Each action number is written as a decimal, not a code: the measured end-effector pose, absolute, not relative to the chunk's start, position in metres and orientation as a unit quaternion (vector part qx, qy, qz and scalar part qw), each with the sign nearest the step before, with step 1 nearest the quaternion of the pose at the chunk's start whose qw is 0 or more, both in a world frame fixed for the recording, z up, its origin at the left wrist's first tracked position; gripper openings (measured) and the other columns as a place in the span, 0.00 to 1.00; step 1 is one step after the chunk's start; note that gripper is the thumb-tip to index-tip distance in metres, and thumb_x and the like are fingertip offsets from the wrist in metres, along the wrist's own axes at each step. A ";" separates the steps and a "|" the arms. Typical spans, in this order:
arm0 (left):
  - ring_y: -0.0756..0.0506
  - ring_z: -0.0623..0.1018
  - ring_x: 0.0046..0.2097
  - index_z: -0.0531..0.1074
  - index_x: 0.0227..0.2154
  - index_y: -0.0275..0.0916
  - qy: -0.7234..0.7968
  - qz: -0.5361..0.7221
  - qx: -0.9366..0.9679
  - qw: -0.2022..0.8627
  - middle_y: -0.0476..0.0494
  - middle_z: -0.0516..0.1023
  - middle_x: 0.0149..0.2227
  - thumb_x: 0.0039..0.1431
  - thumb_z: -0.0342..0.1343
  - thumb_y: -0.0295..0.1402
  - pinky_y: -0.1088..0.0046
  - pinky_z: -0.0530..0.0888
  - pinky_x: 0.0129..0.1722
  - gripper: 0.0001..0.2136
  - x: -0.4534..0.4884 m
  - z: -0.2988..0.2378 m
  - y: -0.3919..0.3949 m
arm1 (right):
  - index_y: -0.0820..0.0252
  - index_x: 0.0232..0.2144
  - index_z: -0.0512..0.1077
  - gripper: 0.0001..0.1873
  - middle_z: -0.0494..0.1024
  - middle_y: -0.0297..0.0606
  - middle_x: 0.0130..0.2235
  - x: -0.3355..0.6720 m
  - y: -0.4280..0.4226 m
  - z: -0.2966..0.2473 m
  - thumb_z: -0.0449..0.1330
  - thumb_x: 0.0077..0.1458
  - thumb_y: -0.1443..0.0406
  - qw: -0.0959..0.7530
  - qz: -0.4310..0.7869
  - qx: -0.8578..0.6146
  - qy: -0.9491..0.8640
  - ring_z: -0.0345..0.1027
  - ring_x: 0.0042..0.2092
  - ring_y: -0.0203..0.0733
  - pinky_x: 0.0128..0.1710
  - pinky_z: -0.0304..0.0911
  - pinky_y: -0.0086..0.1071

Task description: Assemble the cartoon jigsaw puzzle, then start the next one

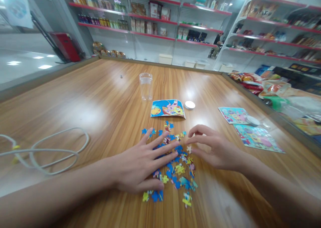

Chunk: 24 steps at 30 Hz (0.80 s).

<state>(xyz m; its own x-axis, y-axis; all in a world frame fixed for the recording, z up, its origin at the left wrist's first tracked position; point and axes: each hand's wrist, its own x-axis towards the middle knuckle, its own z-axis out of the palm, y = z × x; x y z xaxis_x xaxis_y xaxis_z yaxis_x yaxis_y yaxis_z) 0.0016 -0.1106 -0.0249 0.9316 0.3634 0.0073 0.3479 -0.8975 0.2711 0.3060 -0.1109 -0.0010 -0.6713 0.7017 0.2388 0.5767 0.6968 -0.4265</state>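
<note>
Loose jigsaw puzzle pieces [180, 169], mostly blue and yellow, lie in a spread pile on the wooden table. My left hand [142, 162] rests flat over the pile's left part with its fingers spread, hiding some pieces. At the right edge of the pile is my right hand [213, 147], its fingers curved and apart, thumb and index close to a pale puzzle piece [189, 149]. Nothing shows between those fingers. Beyond the pile lies a cartoon picture card [168, 108], slightly curled. A round white lid [190, 105] sits just right of the card.
A clear plastic cup [145, 86] stands behind the card. To the right are two more picture cards [258, 137] with a round lid [252, 121]. A looped white cable [57, 151] lies at left. Packaged goods [271, 87] lie past the table's right edge; shelves [152, 18] line the back.
</note>
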 end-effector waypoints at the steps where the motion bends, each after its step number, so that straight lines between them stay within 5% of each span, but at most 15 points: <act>1: 0.30 0.42 0.73 0.40 0.72 0.48 0.166 0.030 0.976 0.137 0.45 0.42 0.74 0.69 0.45 0.54 0.39 0.40 0.69 0.36 0.002 -0.025 -0.110 | 0.56 0.45 0.77 0.09 0.75 0.41 0.46 0.308 -0.111 0.000 0.61 0.62 0.66 0.168 0.175 -0.344 -0.907 0.70 0.48 0.44 0.50 0.68 0.42; 5: 0.32 0.46 0.73 0.40 0.72 0.49 0.145 0.031 0.978 0.146 0.46 0.47 0.73 0.70 0.46 0.51 0.42 0.40 0.70 0.34 0.003 -0.024 -0.108 | 0.58 0.41 0.76 0.06 0.75 0.39 0.44 0.306 -0.110 -0.005 0.60 0.62 0.69 0.119 0.226 -0.349 -0.902 0.70 0.45 0.41 0.49 0.67 0.38; 15: 0.28 0.42 0.73 0.42 0.72 0.51 0.163 0.009 0.978 0.130 0.43 0.38 0.74 0.69 0.46 0.53 0.37 0.43 0.69 0.34 0.001 -0.026 -0.109 | 0.59 0.33 0.70 0.06 0.74 0.33 0.33 0.303 -0.109 -0.013 0.60 0.58 0.73 0.132 0.204 -0.399 -0.884 0.66 0.36 0.36 0.36 0.61 0.31; 24: 0.27 0.45 0.73 0.45 0.71 0.53 0.162 0.030 0.976 0.141 0.44 0.42 0.74 0.68 0.48 0.52 0.36 0.46 0.68 0.33 0.001 -0.026 -0.109 | 0.59 0.45 0.73 0.08 0.79 0.40 0.40 0.299 -0.109 -0.014 0.59 0.64 0.66 0.190 0.119 -0.336 -0.915 0.71 0.43 0.43 0.44 0.66 0.38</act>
<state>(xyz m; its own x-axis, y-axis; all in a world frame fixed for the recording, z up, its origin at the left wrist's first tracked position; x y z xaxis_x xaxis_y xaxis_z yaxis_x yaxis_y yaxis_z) 0.0006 -0.1085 -0.0260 0.9457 0.3249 0.0131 0.3080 -0.9078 0.2845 0.2994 -0.1094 -0.0137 -0.7023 0.6596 0.2678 0.5688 0.7461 -0.3460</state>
